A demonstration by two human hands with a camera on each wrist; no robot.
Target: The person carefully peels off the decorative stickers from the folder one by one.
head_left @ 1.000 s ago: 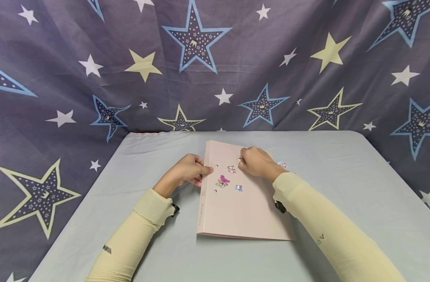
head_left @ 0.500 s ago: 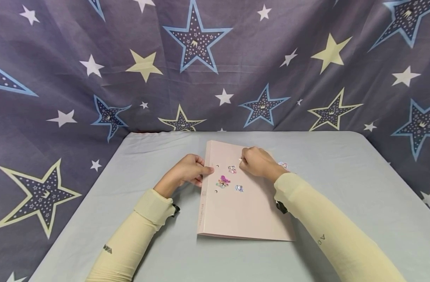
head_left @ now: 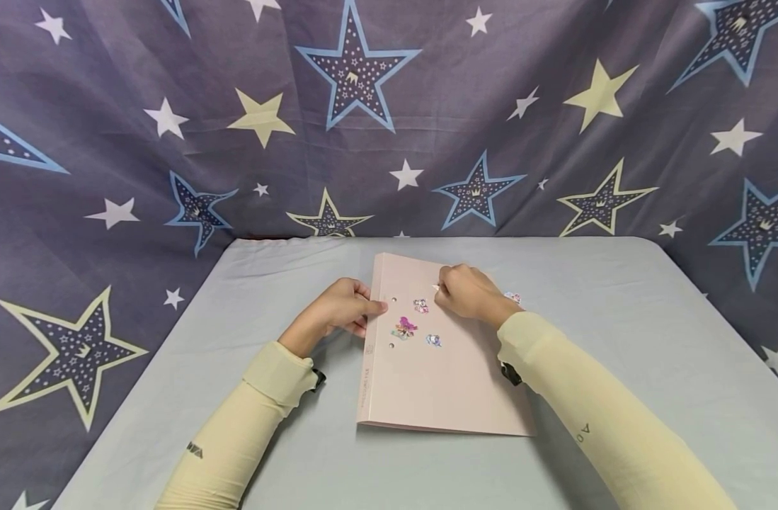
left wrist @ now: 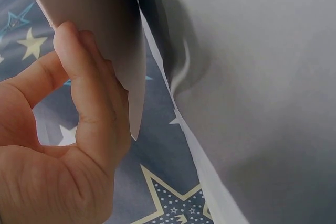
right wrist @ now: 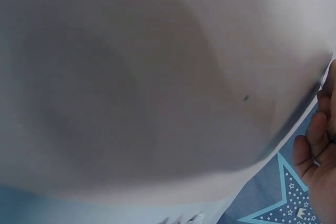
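Observation:
A pale pink folder (head_left: 446,397) lies on the table with its spine to the left. My left hand (head_left: 340,308) grips the spine edge, thumb on top and fingers underneath. In the left wrist view, the fingers (left wrist: 94,98) lie against the folder's pale panel (left wrist: 100,3). Near the folder's top right, my right hand (head_left: 468,292) is curled and pinches a small white piece (head_left: 436,287), mostly hidden. Left of it on the cover are a purple sticker (head_left: 405,326), a pinkish sticker (head_left: 421,306) and a blue sticker (head_left: 433,341).
More shiny stickers (head_left: 512,297) lie right of the folder, partly behind my right forearm. Two round silver studs, one of them the lower stud (head_left: 391,346), sit near the spine. A grey-blue cloth (head_left: 287,453) covers the table; a starry curtain (head_left: 389,142) hangs behind.
Almost nothing differs. Both hands keep their places and holds on the folder and the small white piece; the whole view has shifted very slightly.

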